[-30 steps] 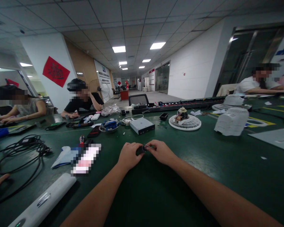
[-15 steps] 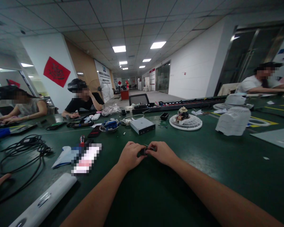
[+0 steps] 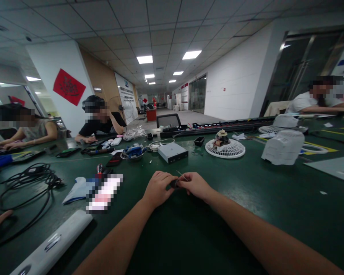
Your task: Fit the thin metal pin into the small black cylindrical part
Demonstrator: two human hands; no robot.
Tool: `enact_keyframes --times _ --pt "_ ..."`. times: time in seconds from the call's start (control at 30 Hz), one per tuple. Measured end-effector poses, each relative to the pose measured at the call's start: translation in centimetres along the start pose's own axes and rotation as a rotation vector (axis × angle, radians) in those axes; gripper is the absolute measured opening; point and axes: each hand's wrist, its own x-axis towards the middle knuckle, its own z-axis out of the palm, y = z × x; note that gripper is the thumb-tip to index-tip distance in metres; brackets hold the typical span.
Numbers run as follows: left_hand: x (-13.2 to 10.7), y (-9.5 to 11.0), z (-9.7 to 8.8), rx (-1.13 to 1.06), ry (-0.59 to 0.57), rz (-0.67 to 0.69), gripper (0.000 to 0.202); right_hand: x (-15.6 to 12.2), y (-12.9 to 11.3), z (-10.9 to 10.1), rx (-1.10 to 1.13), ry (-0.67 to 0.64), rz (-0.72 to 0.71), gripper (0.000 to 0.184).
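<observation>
My left hand and my right hand meet over the green table, both with fingers closed. Between them they pinch a small dark part. A thin metal wire or pin sticks up from the part at my right fingertips. The part is mostly hidden by my fingers, so its shape is unclear. A grey box lies just beyond my hands.
A white fan grille with a motor and a white fan housing lie to the right. Black cables, a white bar and small tools lie to the left. Three other people sit at the table.
My hands have stayed together on the small part, shifting slightly nearer to me. The thin wire now points up more steeply.
</observation>
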Motion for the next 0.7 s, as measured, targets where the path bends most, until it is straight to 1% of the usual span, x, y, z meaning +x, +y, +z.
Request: enact_keyframes --times 0.07,0.13,0.23,0.3,0.33,0.4,0.5,0.7 --pt "0.0 0.0 0.0 -0.009 0.009 0.002 0.026 0.1 0.2 0.1 -0.052 0.024 -0.025 0.016" --pt "0.0 0.0 0.1 -0.004 0.028 -0.032 0.027 0.1 0.2 0.2 -0.121 0.07 -0.084 0.017" --pt "0.1 0.0 0.4 0.029 0.048 -0.132 0.029 -0.2 -0.2 -0.1 -0.247 0.18 -0.2 0.017" --pt "0.1 -0.1 0.5 0.055 0.045 -0.209 0.029 -0.6 -0.6 -0.4 -0.372 0.248 -0.245 0.017" --pt "0.1 -0.2 0.5 0.066 0.043 -0.24 0.029 -0.7 -0.8 -0.6 -0.447 0.261 -0.259 0.016" --pt "0.0 -0.6 0.4 0.08 0.042 -0.282 0.028 -1.0 -1.1 -0.9 -0.605 0.217 -0.293 0.012" --pt "-0.1 -0.8 0.2 0.081 0.029 -0.287 0.027 -1.2 -1.3 -1.1 -0.773 0.154 -0.331 0.008" --pt "0.1 -0.2 0.0 0.065 -0.056 -0.187 0.024 -0.9 -1.1 -1.0 -0.851 0.164 -0.33 0.011"
